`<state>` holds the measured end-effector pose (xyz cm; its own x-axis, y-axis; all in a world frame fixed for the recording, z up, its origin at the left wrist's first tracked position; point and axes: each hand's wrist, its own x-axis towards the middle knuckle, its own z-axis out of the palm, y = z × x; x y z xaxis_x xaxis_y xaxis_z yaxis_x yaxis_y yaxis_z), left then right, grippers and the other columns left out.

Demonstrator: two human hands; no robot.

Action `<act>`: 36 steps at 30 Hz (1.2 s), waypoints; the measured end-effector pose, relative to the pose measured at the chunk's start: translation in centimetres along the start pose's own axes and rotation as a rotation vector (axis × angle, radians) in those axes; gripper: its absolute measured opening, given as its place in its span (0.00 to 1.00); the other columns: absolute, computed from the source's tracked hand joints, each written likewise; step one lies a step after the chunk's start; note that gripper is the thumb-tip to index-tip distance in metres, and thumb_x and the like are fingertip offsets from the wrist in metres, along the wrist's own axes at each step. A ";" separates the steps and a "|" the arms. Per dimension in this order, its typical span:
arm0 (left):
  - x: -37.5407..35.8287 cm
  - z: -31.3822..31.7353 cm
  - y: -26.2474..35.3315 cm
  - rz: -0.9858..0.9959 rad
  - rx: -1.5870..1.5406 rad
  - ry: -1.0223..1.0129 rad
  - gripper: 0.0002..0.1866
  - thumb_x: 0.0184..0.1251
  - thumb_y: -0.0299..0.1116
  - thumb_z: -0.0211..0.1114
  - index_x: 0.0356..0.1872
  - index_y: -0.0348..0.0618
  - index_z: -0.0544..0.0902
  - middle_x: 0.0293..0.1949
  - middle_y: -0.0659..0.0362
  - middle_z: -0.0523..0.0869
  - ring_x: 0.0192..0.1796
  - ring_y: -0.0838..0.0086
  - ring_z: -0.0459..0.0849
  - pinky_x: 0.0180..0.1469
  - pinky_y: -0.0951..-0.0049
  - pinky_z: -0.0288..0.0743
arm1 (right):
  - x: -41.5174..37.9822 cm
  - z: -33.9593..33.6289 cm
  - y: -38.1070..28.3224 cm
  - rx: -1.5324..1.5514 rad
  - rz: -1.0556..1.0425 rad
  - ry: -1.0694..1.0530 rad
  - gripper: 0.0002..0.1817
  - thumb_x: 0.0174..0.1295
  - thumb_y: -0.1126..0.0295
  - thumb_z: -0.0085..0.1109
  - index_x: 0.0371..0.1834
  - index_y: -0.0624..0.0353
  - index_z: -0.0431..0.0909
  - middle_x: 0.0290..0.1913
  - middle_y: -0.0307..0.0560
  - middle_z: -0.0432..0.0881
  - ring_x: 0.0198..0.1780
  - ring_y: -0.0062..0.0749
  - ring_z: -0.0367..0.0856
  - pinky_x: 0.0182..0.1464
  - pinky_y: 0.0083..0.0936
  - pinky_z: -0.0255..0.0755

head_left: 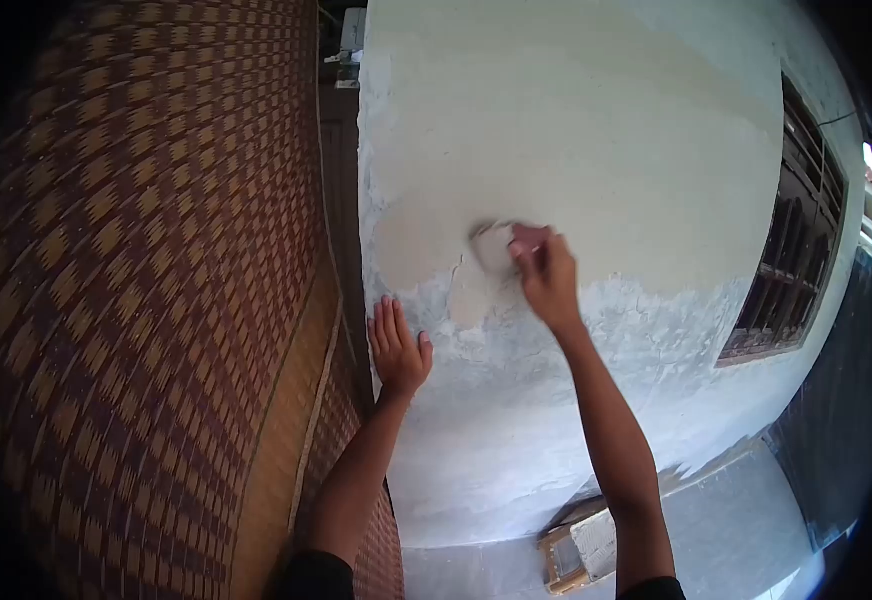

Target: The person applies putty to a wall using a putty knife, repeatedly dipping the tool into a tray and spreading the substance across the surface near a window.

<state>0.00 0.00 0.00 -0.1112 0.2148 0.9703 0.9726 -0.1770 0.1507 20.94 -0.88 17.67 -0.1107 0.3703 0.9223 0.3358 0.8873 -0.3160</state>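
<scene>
Currently, right hand (pixel 548 280): closed in a narrow grip, fingers and thumb pinching the dark reddish handle (pixel 530 237) of a scraper (pixel 497 248). Scraper blurred; its broad, pale end points left in the view, towards the woven panel (pixel 156 260). Long axis, handle to broad end, runs roughly crosswise, right to left, about parallel to the wall face. Tool position: mostly left of the right hand and slightly above its middle, the broad end projecting past the fingertips, at the wall (pixel 596 130). Whether the whole edge touches the surface: cannot tell.

Left hand (pixel 397 350): empty, palm laid on the wall close to its left edge, fingers together and pointing up, thumb spread to the right. It sits below and left of the scraper, well apart from it.

Wall around the tool: smooth beige coat above, with a ragged lower border; patchy white-blue surface below. Farther right, a barred window (pixel 786 250). Woven panel stands left of the wall. At the bottom, a wooden object (pixel 564 560) on the grey floor (pixel 736 510), partly hidden by the right forearm.
</scene>
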 end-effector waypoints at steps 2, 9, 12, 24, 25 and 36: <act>-0.2 -0.3 0.4 -0.001 0.000 0.011 0.35 0.68 0.41 0.49 0.71 0.27 0.57 0.72 0.38 0.58 0.75 0.46 0.55 0.73 0.46 0.47 | -1.7 1.1 -1.5 -0.105 -0.197 -0.085 0.09 0.58 0.74 0.63 0.42 0.58 0.79 0.33 0.45 0.81 0.38 0.42 0.74 0.44 0.35 0.67; 0.0 0.1 -0.3 0.027 0.016 0.005 0.35 0.68 0.41 0.49 0.71 0.26 0.57 0.72 0.38 0.58 0.74 0.45 0.55 0.73 0.46 0.47 | -2.4 -0.8 3.0 0.128 0.149 0.358 0.14 0.66 0.64 0.61 0.46 0.63 0.77 0.35 0.50 0.81 0.36 0.32 0.81 0.34 0.26 0.74; 0.1 0.2 -0.3 0.027 0.021 0.004 0.35 0.68 0.41 0.48 0.71 0.26 0.56 0.72 0.38 0.57 0.75 0.45 0.55 0.74 0.46 0.46 | -4.9 0.4 2.8 0.111 0.195 0.259 0.14 0.66 0.63 0.61 0.46 0.63 0.77 0.36 0.50 0.79 0.35 0.33 0.79 0.35 0.29 0.71; 0.1 0.8 -0.2 0.025 0.068 0.030 0.35 0.68 0.41 0.49 0.71 0.28 0.57 0.72 0.39 0.59 0.75 0.48 0.55 0.74 0.48 0.46 | -6.7 0.7 2.6 0.161 0.245 0.448 0.16 0.66 0.61 0.61 0.41 0.65 0.73 0.33 0.52 0.80 0.33 0.33 0.81 0.35 0.29 0.74; 0.0 0.8 -0.2 0.026 0.069 0.034 0.35 0.67 0.41 0.49 0.71 0.27 0.57 0.72 0.39 0.59 0.75 0.47 0.55 0.74 0.48 0.46 | -7.0 1.9 2.4 0.153 0.223 0.369 0.15 0.66 0.62 0.61 0.41 0.65 0.73 0.33 0.53 0.79 0.33 0.34 0.80 0.35 0.31 0.73; 0.0 0.7 -0.2 0.026 0.068 0.039 0.36 0.66 0.41 0.50 0.71 0.26 0.57 0.72 0.39 0.59 0.75 0.45 0.56 0.74 0.46 0.46 | -6.6 0.3 3.3 0.182 0.278 0.506 0.14 0.69 0.64 0.56 0.46 0.64 0.74 0.36 0.49 0.81 0.34 0.29 0.80 0.34 0.26 0.74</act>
<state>-0.05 0.66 -0.14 -0.0925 0.1730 0.9806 0.9867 -0.1161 0.1136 22.52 -0.28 10.49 0.4324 0.4580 0.7767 0.1178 0.8253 -0.5523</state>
